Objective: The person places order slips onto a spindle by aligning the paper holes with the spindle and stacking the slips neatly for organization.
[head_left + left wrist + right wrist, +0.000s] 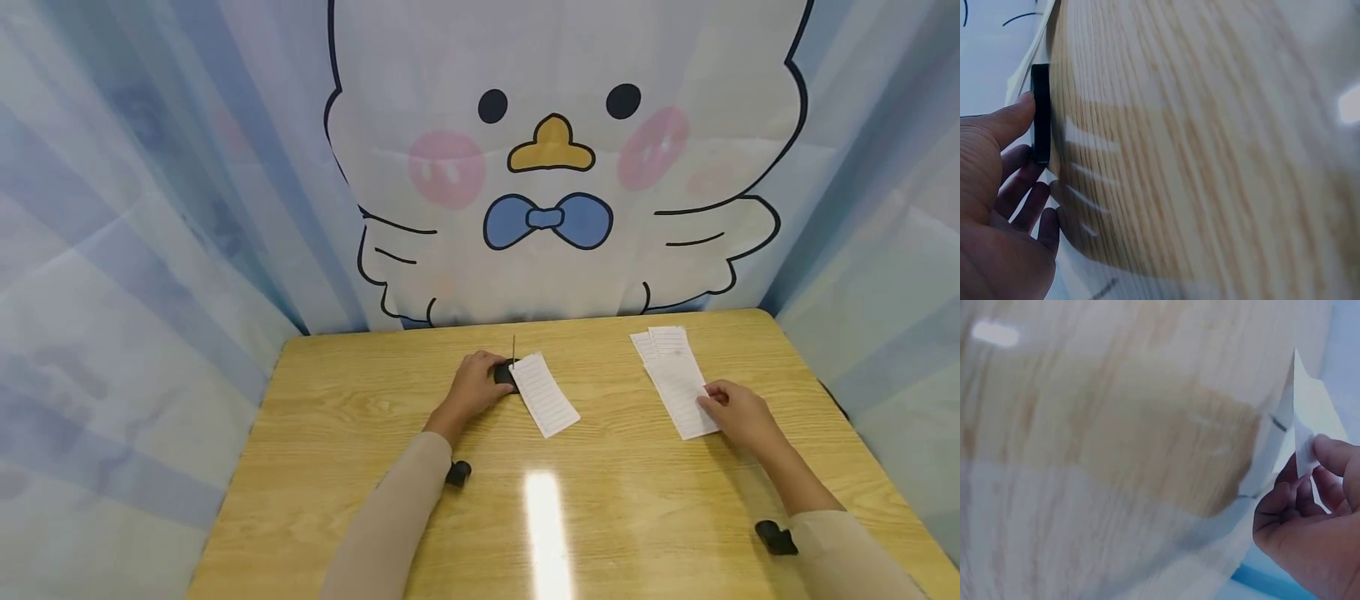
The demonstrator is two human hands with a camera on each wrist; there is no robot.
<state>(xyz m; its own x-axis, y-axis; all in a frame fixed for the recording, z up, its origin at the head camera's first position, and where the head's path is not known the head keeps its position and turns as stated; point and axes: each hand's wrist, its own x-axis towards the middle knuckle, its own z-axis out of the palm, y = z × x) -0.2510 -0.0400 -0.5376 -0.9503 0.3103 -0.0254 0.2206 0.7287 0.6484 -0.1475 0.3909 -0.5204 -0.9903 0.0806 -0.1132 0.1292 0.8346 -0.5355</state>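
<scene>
- Cartoon curtain (pixel 547 279) is hanging up top, behind a wood table (pixel 337 467)
- left hand (pixel 474 385) is gripping a black base (pixel 505 375) mid-frame, one slip (pixel 546 397) overlapping its edge
- right hand (pixel 742 414) is pinching some papers (pixel 675 383), right of center

Both arms (pixel 397 517) reach forward — left hand (pixel 474 383) gripping, right hand (pixel 744 417) pinching.
</scene>
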